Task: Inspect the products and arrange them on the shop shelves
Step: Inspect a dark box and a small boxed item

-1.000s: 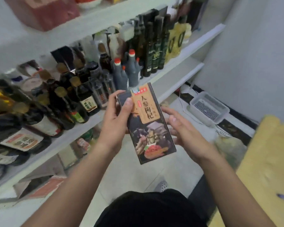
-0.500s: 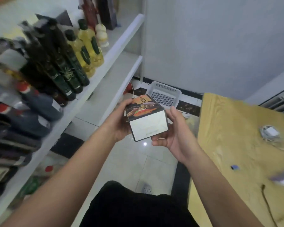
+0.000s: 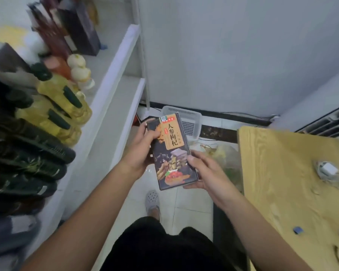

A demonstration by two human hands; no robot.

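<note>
A tall dark product box [image 3: 171, 151] with an orange label and food pictures is held between both hands, its printed front facing me. My left hand [image 3: 143, 148] grips its upper left edge, thumb across the front. My right hand [image 3: 205, 173] holds the lower right corner, thumb on the front and fingers under the base. The white shop shelves [image 3: 114, 75] run along the left, with yellow oil bottles [image 3: 61, 106] and dark bottles [image 3: 27, 153] lying in view.
A yellow wooden table [image 3: 294, 182] stands at the right with a white charger [image 3: 328, 169] and a small blue item [image 3: 297, 230]. A white plastic basket [image 3: 192, 120] and a plastic bag [image 3: 227, 157] sit on the tiled floor ahead. A grey wall closes the far side.
The box has been turned from its white underside back to its printed front. My view has swung right and down, away from the crowded bottle shelf toward the floor and table.
</note>
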